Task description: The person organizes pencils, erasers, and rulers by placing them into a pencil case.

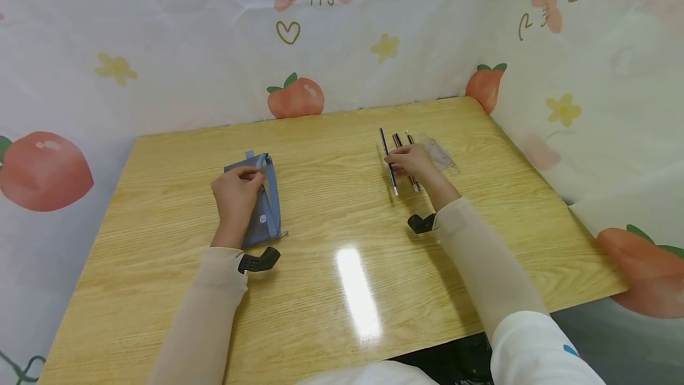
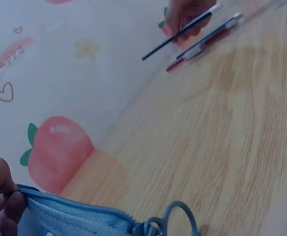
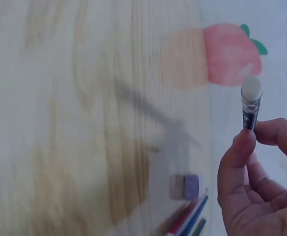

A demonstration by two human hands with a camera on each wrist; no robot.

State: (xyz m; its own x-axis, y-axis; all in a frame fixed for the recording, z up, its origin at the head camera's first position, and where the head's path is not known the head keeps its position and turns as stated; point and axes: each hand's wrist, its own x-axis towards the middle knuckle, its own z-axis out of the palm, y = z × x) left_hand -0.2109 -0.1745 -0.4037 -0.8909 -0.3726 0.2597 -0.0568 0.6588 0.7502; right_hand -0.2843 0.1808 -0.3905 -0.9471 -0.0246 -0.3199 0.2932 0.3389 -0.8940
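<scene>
A blue zippered pencil case [image 1: 259,232] lies on the table at the left with its mouth parted. My left hand [image 1: 236,192] pinches the edge of its opening between thumb and fingers; a zipper ring [image 2: 180,209] hangs at the end of the zip. On the right, my right hand [image 1: 412,160] holds up a dark pencil [image 1: 384,140] by thumb and fingertips. Its white eraser end [image 3: 251,88] points toward the right wrist camera. Below and beside that hand lie several other pencils [image 2: 210,39], some red, some dark, partly hidden by it in the head view.
A clear plastic wrapper [image 1: 440,154] lies right of the pencils. The right wrist view has a small purple-grey block [image 3: 191,187] near the pencil tips. Printed cloth [image 1: 214,76] hangs behind and beside the wooden table [image 1: 320,207].
</scene>
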